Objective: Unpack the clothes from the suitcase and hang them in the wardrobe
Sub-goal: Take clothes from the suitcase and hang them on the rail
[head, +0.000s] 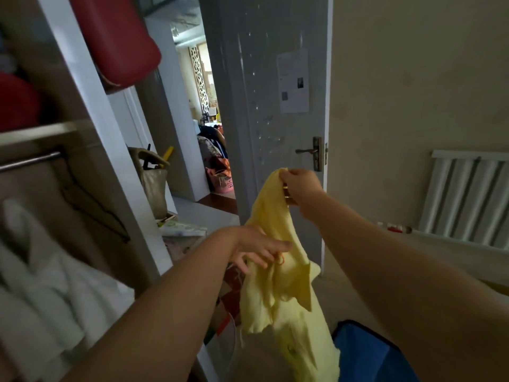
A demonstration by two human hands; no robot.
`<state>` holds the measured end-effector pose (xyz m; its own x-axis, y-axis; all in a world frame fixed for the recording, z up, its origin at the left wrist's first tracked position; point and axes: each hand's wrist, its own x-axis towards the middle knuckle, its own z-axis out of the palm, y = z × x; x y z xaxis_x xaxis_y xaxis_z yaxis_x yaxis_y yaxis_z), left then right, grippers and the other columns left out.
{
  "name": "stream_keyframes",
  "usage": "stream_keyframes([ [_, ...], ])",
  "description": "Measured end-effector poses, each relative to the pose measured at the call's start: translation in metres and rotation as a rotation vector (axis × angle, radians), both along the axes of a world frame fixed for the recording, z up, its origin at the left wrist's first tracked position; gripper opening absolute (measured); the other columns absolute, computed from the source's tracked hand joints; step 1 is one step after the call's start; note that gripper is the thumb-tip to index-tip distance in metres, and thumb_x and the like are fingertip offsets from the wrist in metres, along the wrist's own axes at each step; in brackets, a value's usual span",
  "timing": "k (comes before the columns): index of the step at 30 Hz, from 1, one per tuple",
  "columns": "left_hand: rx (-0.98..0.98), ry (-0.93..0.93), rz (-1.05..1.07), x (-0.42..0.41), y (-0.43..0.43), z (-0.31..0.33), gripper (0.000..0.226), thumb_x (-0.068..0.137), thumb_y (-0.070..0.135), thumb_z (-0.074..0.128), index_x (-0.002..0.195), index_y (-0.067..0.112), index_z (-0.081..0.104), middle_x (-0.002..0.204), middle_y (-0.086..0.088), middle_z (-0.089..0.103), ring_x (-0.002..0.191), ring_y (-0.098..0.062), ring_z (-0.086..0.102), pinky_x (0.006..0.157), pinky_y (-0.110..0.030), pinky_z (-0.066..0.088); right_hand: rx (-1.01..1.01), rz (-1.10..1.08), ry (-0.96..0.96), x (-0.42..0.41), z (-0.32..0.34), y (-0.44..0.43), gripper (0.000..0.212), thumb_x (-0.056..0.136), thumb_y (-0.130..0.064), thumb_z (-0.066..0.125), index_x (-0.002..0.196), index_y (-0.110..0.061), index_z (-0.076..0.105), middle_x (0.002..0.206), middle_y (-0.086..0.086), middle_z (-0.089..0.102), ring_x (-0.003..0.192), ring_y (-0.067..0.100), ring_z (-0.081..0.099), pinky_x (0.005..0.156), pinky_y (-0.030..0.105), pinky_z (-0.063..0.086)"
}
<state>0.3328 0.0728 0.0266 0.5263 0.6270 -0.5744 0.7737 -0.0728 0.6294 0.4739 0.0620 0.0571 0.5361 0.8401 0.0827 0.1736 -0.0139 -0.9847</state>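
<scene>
A pale yellow shirt [283, 299] hangs in mid-air in front of the door. My right hand [300, 186] pinches its top edge and holds it up, together with a small dark-and-gold object. My left hand [259, 249] reaches into the cloth lower down, fingers spread and touching the fabric near an orange thread. The blue suitcase [366, 354] shows at the bottom right, partly hidden by the shirt. The open wardrobe [91, 111] stands at the left with a metal rail [30, 161], a dark hanger [93, 205] and white garments [49, 293] hanging in it.
A grey door [275, 106] stands open ahead, its handle [311, 151] close behind my right hand. A white radiator [468, 199] is on the right wall. A bag with tools [153, 177] and patterned boxes [184, 235] sit beside the wardrobe. A red case [115, 37] lies on top.
</scene>
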Motion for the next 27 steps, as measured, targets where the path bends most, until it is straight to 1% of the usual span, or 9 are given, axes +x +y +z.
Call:
stream_keyframes([
  [3, 0.027, -0.121, 0.148, 0.016, -0.005, -0.015, 0.087, 0.071, 0.065, 0.068, 0.138, 0.020, 0.039, 0.136, -0.005, 0.052, 0.113, -0.025, 0.058, 0.086, -0.043, 0.048, 0.041, 0.035, 0.063, -0.012, 0.004, 0.000, 0.021, 0.096, -0.019, 0.049, 0.105, -0.005, 0.063, 0.098, 0.022, 0.065, 0.093, 0.034, 0.065, 0.078, 0.042, 0.058],
  [7, 0.374, -0.296, 0.435, 0.028, -0.006, -0.031, 0.043, 0.088, 0.040, 0.057, 0.115, 0.008, 0.055, 0.112, -0.010, 0.059, 0.104, -0.027, 0.058, 0.091, -0.040, 0.049, 0.075, 0.162, 0.173, -0.015, 0.001, -0.011, 0.023, 0.097, -0.014, 0.048, 0.112, -0.003, 0.061, 0.093, 0.014, 0.065, 0.084, 0.028, 0.067, 0.072, 0.036, 0.059],
  [10, 0.244, -0.481, 0.653, 0.030, -0.001, -0.022, 0.032, 0.089, 0.034, 0.056, 0.112, 0.012, 0.056, 0.114, -0.013, 0.059, 0.105, -0.032, 0.057, 0.095, -0.044, 0.049, 0.078, 0.277, 0.218, -0.004, -0.013, -0.028, 0.020, 0.096, -0.006, 0.045, 0.106, -0.007, 0.063, 0.094, 0.012, 0.068, 0.086, 0.025, 0.067, 0.076, 0.035, 0.057],
  [15, 0.044, -0.722, 0.958, 0.032, 0.021, -0.011, 0.045, 0.079, 0.025, 0.067, 0.119, 0.005, 0.058, 0.109, -0.016, 0.063, 0.096, -0.034, 0.061, 0.091, -0.049, 0.051, -0.191, 0.075, -0.053, 0.014, -0.083, -0.049, 0.034, 0.079, 0.013, 0.045, 0.067, -0.015, 0.061, 0.067, 0.004, 0.062, 0.062, 0.017, 0.058, 0.061, 0.031, 0.052],
  [18, 0.042, -0.768, 1.006, 0.034, 0.026, -0.004, 0.041, 0.085, 0.021, 0.065, 0.122, 0.006, 0.055, 0.109, -0.015, 0.060, 0.096, -0.032, 0.056, 0.094, -0.047, 0.049, -0.397, 0.271, -0.180, 0.013, -0.115, -0.061, 0.023, 0.078, 0.008, 0.053, 0.087, -0.011, 0.061, 0.075, 0.000, 0.061, 0.069, 0.015, 0.060, 0.060, 0.028, 0.050],
  [20, 0.033, -0.772, 1.041, 0.036, 0.030, 0.000, 0.033, 0.086, 0.020, 0.065, 0.116, 0.007, 0.058, 0.105, -0.015, 0.060, 0.099, -0.033, 0.057, 0.094, -0.048, 0.049, -0.400, 0.314, -0.177, 0.009, -0.129, -0.065, 0.032, 0.076, 0.003, 0.061, 0.105, -0.010, 0.061, 0.081, -0.004, 0.060, 0.078, 0.014, 0.059, 0.067, 0.027, 0.050],
  [23, 0.014, -0.772, 1.053, 0.035, 0.035, 0.005, 0.019, 0.084, 0.017, 0.066, 0.101, 0.011, 0.059, 0.105, -0.013, 0.062, 0.099, -0.034, 0.059, 0.093, -0.049, 0.050, -0.354, 0.275, -0.231, -0.002, -0.145, -0.063, 0.028, 0.075, -0.021, 0.076, 0.101, -0.015, 0.066, 0.079, -0.003, 0.065, 0.074, 0.012, 0.062, 0.065, 0.023, 0.051],
  [25, 0.013, -0.768, 1.061, 0.030, 0.039, 0.005, 0.027, 0.082, 0.019, 0.066, 0.107, 0.011, 0.061, 0.109, -0.013, 0.063, 0.099, -0.033, 0.059, 0.093, -0.048, 0.050, -0.312, 0.183, -0.295, -0.008, -0.152, -0.056, 0.018, 0.084, -0.028, 0.064, 0.090, -0.012, 0.070, 0.080, 0.007, 0.070, 0.077, 0.022, 0.067, 0.076, 0.037, 0.056],
  [27, 0.064, -0.754, 1.075, 0.020, 0.042, 0.008, 0.035, 0.084, 0.022, 0.065, 0.116, 0.010, 0.058, 0.109, -0.013, 0.061, 0.100, -0.032, 0.058, 0.094, -0.047, 0.049, -0.276, 0.078, -0.278, -0.013, -0.147, -0.049, 0.025, 0.093, -0.024, 0.047, 0.089, -0.008, 0.066, 0.081, 0.011, 0.067, 0.078, 0.025, 0.065, 0.078, 0.042, 0.055],
])
